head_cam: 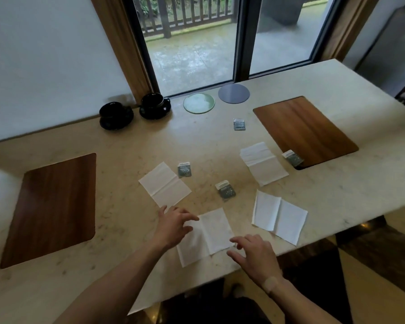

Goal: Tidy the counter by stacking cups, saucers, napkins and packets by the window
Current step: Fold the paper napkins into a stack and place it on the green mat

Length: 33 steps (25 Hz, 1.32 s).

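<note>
Tabletop [126, 146]: cream, faintly mottled stone. Two inset panels [54, 206]: brown wood grain. Cups on saucers [154, 106]: glossy black. Discs beside the cups: pale green [198, 103], then slate grey [233, 93]. Napkins [164, 184]: plain white. Packets [184, 170]: grey-green, white-topped.

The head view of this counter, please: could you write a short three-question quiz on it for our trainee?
1. How many white paper napkins lie on the beige stone counter?
2. True or false: one small grey-green packet lies partly on the right-hand brown wooden placemat.
3. Which napkin are both hands at? A) the one nearest the counter's front edge B) the one nearest the window

Key:
1. Four.
2. True.
3. A: the left hand and right hand reach its two sides, fingers spread, nothing gripped.
</note>
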Each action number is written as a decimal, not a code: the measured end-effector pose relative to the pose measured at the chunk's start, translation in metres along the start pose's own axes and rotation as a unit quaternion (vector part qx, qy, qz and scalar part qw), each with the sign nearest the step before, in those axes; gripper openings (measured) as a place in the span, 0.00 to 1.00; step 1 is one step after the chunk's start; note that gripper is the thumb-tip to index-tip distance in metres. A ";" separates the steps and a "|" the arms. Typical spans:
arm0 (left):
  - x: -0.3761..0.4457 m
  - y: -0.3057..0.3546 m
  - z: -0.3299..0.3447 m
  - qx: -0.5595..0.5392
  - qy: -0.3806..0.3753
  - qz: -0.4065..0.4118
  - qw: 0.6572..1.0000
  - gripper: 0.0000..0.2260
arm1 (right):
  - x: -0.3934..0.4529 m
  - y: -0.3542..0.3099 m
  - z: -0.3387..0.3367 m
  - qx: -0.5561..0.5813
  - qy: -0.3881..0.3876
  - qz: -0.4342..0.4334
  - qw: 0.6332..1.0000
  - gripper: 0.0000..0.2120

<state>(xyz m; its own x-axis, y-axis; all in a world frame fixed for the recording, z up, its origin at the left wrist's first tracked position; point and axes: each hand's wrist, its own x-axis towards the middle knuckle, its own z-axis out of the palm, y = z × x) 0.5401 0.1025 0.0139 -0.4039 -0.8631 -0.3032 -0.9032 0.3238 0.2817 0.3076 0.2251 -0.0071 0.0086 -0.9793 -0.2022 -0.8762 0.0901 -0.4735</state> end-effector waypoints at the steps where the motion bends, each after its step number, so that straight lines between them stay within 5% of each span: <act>1: 0.001 -0.004 -0.001 0.002 0.000 0.008 1.000 0.13 | 0.000 -0.005 0.003 0.004 0.000 0.007 1.000 0.19; 16: 0.048 -0.028 0.004 0.042 -0.043 0.205 0.977 0.12 | 0.001 -0.061 0.080 -0.045 0.113 0.180 0.976 0.14; 33: 0.077 -0.035 0.009 0.077 -0.075 0.294 0.950 0.09 | 0.017 -0.088 0.096 -0.093 0.132 0.276 0.948 0.08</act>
<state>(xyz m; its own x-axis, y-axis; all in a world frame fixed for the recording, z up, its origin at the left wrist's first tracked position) 0.5393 0.0288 -0.0277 -0.8509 -0.4539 -0.2647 -0.5207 0.7956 0.3097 0.4310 0.2181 -0.0508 -0.5745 -0.8061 -0.1419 -0.7825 0.5918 -0.1935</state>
